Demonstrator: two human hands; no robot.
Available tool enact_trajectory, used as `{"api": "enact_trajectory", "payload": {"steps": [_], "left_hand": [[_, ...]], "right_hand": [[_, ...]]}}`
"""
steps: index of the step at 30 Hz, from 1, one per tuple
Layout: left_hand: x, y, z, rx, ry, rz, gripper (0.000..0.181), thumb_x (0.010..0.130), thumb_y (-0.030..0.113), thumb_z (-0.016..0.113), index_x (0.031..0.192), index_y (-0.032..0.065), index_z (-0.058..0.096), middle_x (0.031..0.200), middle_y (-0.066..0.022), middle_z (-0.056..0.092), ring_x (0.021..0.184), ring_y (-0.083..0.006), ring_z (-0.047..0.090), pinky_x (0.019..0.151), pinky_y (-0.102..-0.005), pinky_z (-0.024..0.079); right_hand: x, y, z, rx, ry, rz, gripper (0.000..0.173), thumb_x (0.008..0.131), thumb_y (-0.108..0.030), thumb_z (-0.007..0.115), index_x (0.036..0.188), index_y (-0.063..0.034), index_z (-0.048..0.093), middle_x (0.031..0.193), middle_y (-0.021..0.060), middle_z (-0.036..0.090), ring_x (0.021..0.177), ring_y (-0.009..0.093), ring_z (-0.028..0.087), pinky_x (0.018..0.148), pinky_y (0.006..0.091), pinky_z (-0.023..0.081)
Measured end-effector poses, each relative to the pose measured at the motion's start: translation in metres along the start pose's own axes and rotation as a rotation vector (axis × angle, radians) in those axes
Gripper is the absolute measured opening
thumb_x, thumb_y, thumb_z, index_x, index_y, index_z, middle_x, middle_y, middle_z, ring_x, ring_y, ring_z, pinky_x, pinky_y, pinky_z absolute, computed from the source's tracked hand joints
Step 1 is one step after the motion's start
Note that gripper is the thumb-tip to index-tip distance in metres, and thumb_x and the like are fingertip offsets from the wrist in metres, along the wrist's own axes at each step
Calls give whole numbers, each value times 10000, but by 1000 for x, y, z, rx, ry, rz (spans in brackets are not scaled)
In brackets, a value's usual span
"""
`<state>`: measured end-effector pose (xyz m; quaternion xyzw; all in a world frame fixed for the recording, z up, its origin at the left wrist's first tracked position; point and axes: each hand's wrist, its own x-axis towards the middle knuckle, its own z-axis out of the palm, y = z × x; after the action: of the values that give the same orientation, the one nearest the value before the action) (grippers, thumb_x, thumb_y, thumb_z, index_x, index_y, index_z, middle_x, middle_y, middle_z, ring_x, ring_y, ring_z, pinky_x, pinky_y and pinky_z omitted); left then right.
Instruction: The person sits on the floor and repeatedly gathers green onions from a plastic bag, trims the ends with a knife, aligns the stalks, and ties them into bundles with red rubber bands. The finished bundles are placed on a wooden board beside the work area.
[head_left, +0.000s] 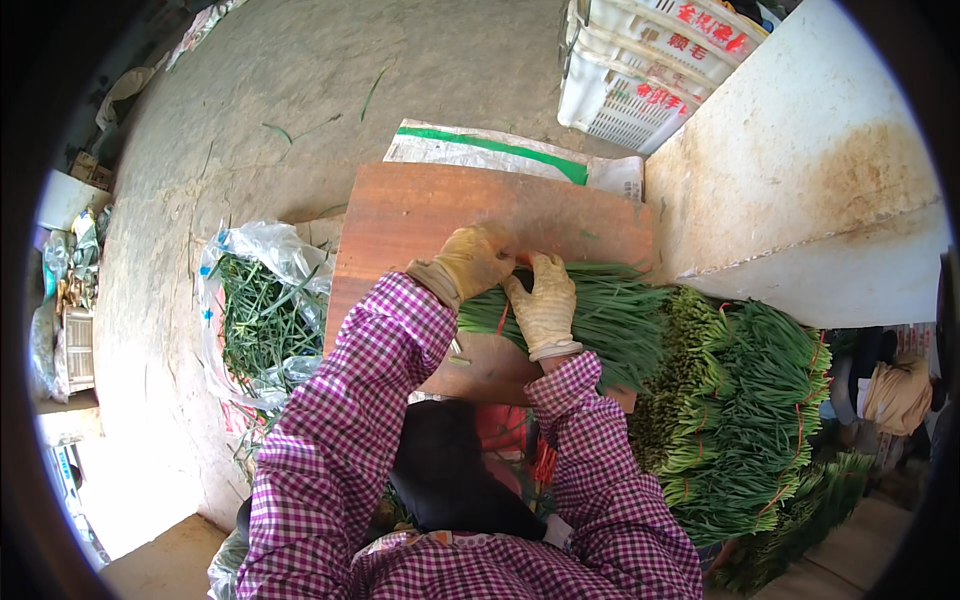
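A bunch of long green leafy stalks, like garlic chives (615, 315), lies across a reddish-brown wooden board (420, 217), its pale ends to the left. A red tie (503, 318) crosses the bunch near those ends. Both my hands wear pale work gloves with yellowed fingers. My left hand (469, 262) is bent at the far edge of the bunch, its fingertips close together; whether they pinch the tie cannot be seen. Beside it, my right hand (546, 304) rests over the bunch with its fingers curled on the far side. A small cut stalk piece (459, 361) lies on the board.
Tied green bunches (757, 420) are stacked at the right. A clear plastic bag of loose green trimmings (270, 322) stands left of the board. White plastic crates (637, 82) and a stained white wall (810, 165) are at the upper right. Red ties (543, 459) hang near my lap.
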<state>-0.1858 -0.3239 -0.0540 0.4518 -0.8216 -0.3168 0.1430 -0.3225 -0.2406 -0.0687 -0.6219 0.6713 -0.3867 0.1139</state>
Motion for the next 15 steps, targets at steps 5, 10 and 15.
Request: {"api": "enact_trajectory", "payload": {"steps": [5, 10, 15], "left_hand": [[-7, 7, -22, -491, 46, -2, 266, 830, 200, 740, 1045, 63, 666, 1051, -96, 661, 1027, -247, 616, 848, -356, 516], [-41, 22, -11, 215, -72, 115, 777, 808, 417, 743, 1385, 23, 403, 1352, -163, 532, 1239, -346, 504, 1022, -480, 420], [-36, 24, 7, 661, -384, -52, 976, 709, 591, 749, 1369, -24, 377, 1343, -194, 521, 1261, -341, 494, 1068, -496, 365]], "right_hand": [[-3, 5, 4, 297, -133, 171, 149, 830, -144, 716, 927, -32, 695, 887, 122, 674, 821, 287, 646, 749, 369, 509], [2, -4, -9, 468, -102, 208, 92, 818, -92, 719, 832, -19, 665, 800, 115, 650, 736, 249, 631, 684, 349, 503], [-63, -43, -19, 118, 14, -473, 127, 811, -204, 653, 807, -101, 580, 820, 106, 563, 837, 333, 557, 771, 452, 432]]}}
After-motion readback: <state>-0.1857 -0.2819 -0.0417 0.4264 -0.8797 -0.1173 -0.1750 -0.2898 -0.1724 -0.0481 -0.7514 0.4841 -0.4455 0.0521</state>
